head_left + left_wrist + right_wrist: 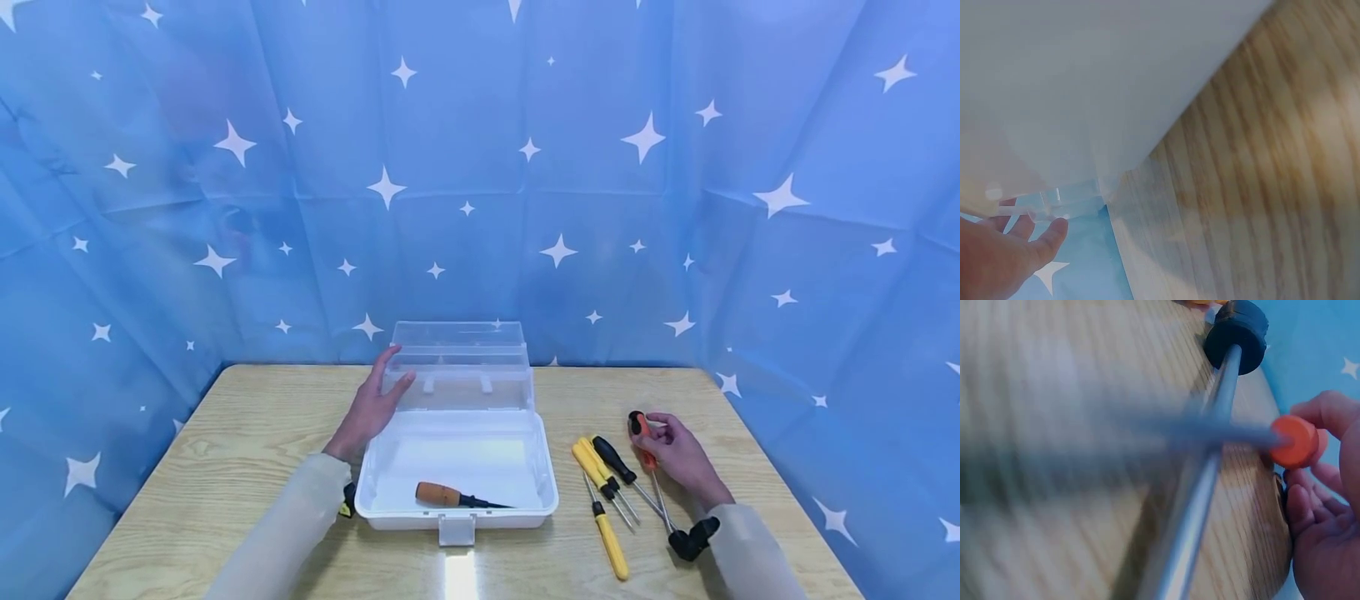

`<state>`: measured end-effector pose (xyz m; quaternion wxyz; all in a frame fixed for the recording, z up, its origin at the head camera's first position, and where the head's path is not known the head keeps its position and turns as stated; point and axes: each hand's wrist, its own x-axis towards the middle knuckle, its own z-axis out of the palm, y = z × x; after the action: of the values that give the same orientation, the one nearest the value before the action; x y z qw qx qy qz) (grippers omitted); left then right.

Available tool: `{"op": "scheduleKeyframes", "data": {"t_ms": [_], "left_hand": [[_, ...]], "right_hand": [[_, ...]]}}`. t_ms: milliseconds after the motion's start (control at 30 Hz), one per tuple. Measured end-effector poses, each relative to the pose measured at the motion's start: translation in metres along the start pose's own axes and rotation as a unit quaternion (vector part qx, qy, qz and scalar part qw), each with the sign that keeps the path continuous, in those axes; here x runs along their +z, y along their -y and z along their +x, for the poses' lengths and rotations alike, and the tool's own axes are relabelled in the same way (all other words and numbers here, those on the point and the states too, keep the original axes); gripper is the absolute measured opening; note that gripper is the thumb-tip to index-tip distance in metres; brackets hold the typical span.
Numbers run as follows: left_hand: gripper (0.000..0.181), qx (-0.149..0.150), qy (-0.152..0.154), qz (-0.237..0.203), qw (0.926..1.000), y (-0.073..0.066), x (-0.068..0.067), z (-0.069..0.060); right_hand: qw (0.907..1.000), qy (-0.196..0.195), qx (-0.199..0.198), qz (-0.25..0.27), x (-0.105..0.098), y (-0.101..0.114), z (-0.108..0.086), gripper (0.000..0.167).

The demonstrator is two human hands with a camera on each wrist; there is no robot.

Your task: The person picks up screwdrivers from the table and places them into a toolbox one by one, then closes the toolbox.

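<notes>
In the head view my right hand (681, 457) pinches an orange-and-black screwdriver (647, 454) by its handle, the shaft pointing back toward the wrist. Its orange handle end (1294, 442) sits between thumb and fingers in the right wrist view, where the near shaft is blurred. A black-handled screwdriver (612, 458) lies just left of it. My left hand (369, 414) touches the left edge of the raised translucent lid (465, 387) with thumb and fingers extended. Below that lid is a white box (457, 450), and a brown-handled screwdriver (438, 494) lies inside near its front wall.
Yellow-handled screwdrivers (585, 454) lie together right of the box, and another yellow-handled screwdriver (611, 546) lies nearer the front. The box's front latch (457, 531) hangs down. Behind the wooden table (247, 450) hangs a blue star-patterned curtain (465, 117).
</notes>
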<state>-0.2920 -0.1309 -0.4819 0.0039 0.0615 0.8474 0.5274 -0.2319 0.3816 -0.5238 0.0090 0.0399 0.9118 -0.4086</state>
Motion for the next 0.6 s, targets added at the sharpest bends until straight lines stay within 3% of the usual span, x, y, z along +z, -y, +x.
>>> {"op": "scheduleKeyframes", "data": {"t_ms": [300,600], "left_hand": [[0.076,0.018,0.001,0.001,0.9998,0.0006,-0.0010,0.0001],[0.076,0.014,0.001,-0.004,0.9999,-0.0010,-0.0011,-0.0003]], "right_hand": [[0.9997,-0.004,0.015,0.018,-0.0009,0.0015,-0.0028,0.061],[0.9927,0.002,0.054,0.108,-0.0087,-0.0032,-0.0027,0.071]]}}
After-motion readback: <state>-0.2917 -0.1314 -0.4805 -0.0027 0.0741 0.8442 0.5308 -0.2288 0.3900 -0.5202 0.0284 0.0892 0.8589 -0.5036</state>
